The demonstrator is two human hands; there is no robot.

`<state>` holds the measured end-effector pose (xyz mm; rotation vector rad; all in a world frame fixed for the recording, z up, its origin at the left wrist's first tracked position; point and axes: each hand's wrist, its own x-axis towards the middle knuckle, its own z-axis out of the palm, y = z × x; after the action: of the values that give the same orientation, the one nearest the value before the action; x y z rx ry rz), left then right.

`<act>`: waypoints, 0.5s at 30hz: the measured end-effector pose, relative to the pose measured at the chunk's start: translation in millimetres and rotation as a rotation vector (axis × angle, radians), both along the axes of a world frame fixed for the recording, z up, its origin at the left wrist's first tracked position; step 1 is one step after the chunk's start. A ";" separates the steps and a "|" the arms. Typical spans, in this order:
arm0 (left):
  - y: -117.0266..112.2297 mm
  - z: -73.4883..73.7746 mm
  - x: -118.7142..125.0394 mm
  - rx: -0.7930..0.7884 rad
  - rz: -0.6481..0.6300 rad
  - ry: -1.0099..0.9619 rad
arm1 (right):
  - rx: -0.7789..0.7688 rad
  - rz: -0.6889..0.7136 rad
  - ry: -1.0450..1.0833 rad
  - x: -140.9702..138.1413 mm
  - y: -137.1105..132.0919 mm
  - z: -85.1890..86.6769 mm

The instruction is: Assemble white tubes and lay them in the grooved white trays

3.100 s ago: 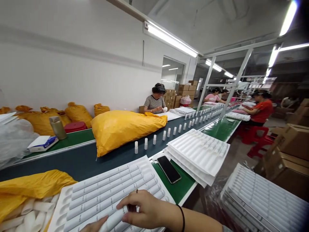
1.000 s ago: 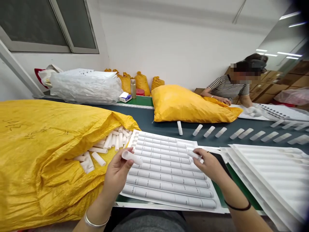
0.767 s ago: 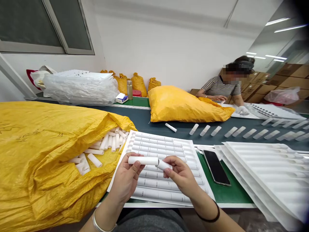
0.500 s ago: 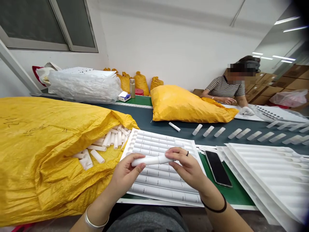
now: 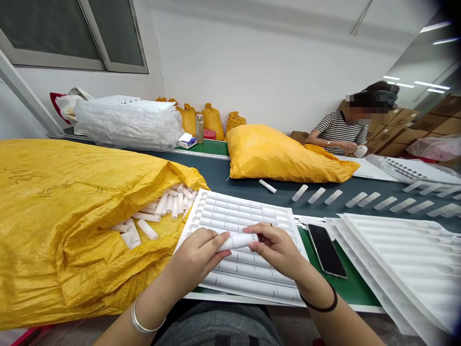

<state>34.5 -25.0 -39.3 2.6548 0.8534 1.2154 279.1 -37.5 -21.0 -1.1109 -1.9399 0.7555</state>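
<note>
Between my two hands is a white tube (image 5: pixel 236 241), held roughly level above the tray. My left hand (image 5: pixel 198 254) grips its left part, fingers wrapped over the top. My right hand (image 5: pixel 275 247) pinches its right end, where small dark print shows. Below lies a white moulded tray (image 5: pixel 197 204) with rows of white printed tubes (image 5: pixel 245 274) lying in its grooves. To the left, loose white tubes (image 5: pixel 147 229) spill from the mouth of a yellow woven sack (image 5: pixel 72 216).
A black phone (image 5: pixel 327 250) rests on the green tabletop, beside stacked white trays (image 5: pixel 399 259) on the right. Beyond runs a dark conveyor belt (image 5: pixel 216 173) carrying several tubes (image 5: pixel 317 195) and another yellow sack (image 5: pixel 281 154). A co-worker (image 5: pixel 342 132) sits across it.
My left hand has shifted right along the tube and now covers more of its left part. The view has moved slightly. The co-worker's gloved hand has lifted toward the other hand.
</note>
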 end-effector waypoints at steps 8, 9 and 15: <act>-1.0 -1.6 4.8 -0.106 -0.001 -0.019 | -0.176 -0.022 0.088 -12.3 -4.3 -2.6; -2.4 -2.0 5.3 -0.169 0.004 -0.042 | -0.189 -0.010 0.092 -14.2 -5.8 -3.7; -8.9 -10.1 10.3 -0.441 -0.067 -0.016 | -0.210 0.174 -0.201 -23.4 -10.5 -24.8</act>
<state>44.9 -33.9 -49.4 2.2964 0.8988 0.9049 255.7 -48.0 -45.8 -1.1920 -2.1865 0.9926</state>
